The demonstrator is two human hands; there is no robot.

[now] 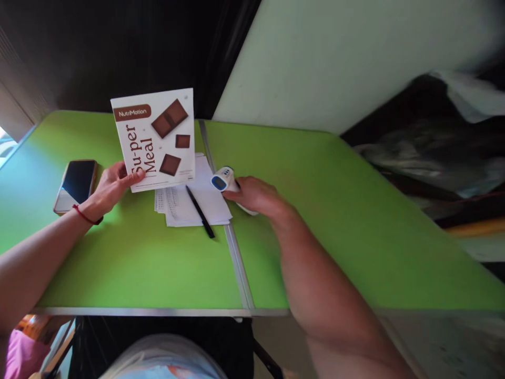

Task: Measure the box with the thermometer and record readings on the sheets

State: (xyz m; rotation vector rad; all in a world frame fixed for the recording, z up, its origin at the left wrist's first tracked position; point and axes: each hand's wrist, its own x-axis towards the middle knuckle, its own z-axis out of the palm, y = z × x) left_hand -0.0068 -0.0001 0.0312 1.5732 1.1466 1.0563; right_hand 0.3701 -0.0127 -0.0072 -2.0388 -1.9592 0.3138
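Note:
My left hand [114, 184] grips a white box [177, 163] by its lower left corner, thumb on the front. The box is printed "NutriMotion" and "Su-per Meal" with brown chocolate pieces, and it stands upright over the papers. My right hand [252, 193] is wrapped round a white and blue infrared thermometer [223, 179]; its small screen faces me, and its handle is partly hidden by my fingers. Between the hands lie white papers [205, 202], some with handwriting, with a black pen [200, 211] across them.
A phone [77, 184] lies left of my left hand. The green folding table [335, 221] has a metal seam [236, 258] down its middle. Behind it are a dark panel [118, 47] and a pale wall [300, 63]. Plastic-wrapped things [414, 152] stand beyond the right edge.

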